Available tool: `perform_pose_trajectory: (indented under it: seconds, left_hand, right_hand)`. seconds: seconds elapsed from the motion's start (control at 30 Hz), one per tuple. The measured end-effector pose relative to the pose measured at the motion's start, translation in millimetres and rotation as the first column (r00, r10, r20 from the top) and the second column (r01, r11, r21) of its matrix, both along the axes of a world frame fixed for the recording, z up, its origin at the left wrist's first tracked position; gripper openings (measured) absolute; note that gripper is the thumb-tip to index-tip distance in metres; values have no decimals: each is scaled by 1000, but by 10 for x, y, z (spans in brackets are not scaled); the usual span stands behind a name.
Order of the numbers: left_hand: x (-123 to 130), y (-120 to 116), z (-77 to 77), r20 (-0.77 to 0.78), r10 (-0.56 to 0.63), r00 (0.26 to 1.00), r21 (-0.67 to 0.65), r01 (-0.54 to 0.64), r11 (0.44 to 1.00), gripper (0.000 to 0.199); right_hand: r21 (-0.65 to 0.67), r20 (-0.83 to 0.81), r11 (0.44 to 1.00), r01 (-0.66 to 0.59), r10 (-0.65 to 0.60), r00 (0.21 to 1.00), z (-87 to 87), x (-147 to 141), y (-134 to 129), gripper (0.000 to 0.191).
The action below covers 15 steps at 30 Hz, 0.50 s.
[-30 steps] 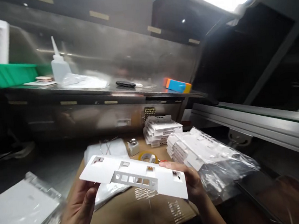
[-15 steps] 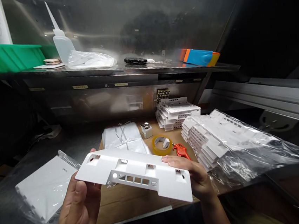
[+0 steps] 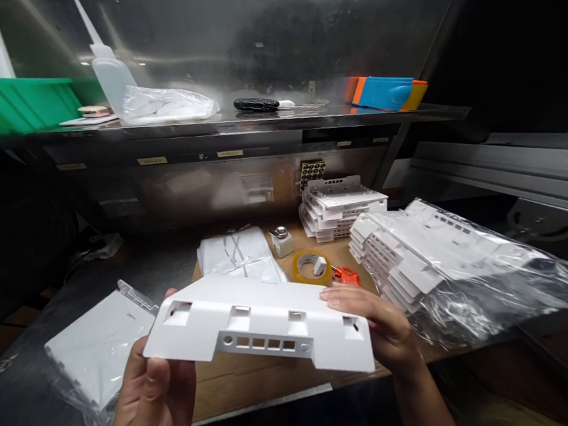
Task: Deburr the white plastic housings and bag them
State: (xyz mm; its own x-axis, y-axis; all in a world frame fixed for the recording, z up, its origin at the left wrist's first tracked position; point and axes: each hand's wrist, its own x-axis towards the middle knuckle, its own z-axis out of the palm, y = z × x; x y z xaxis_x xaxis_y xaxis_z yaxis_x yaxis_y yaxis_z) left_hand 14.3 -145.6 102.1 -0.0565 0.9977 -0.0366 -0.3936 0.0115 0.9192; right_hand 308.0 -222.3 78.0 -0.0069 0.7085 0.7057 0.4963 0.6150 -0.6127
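Both hands hold up a white plastic device cover (image 3: 268,308) above the bench. A row of square port openings and several recessed slots face me along its edge. My left hand (image 3: 153,393) grips the cover's left end, thumb in front and fingers behind. On its right end, my right hand (image 3: 379,321) closes with the fingers over the top; its thumb is hidden. Just beyond the cover lie a stack of clear plastic bags (image 3: 238,254), a roll of yellowish tape (image 3: 300,272) and a red-handled tool (image 3: 346,275).
Stacked white covers (image 3: 341,211) stand at the back, with more in clear plastic (image 3: 418,253) at right. A bagged white cover (image 3: 100,338) lies left. A small dispenser bottle (image 3: 281,243) sits behind the tape. The metal shelf (image 3: 180,129) holds a squeeze bottle (image 3: 113,75) and green bin (image 3: 12,102).
The cover has tilted slightly, turning more level, with its right end a little higher and farther right. Both hands keep their hold. The camera view has shifted slightly.
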Motion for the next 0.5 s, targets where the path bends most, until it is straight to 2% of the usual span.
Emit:
perform_pose_trajectory:
  seconds: [0.1,0.23,0.5]
  left_hand:
    - [-36,-32,-106,13,0,1000,86,-1,996,26]
    - [-39,-62,-166,-70,-23,997,151,34,988,20]
    - [95,-186,-21,-182,7,983,182,27,983,28]
  right_hand:
    - [-22,7,995,97,-97,995,-90,47,-21,41]
    - [-36,-47,986,161,-163,986,-212,86,-51,39]
    - [-83,-133,980,178,-188,973,-371,206,-85,35]
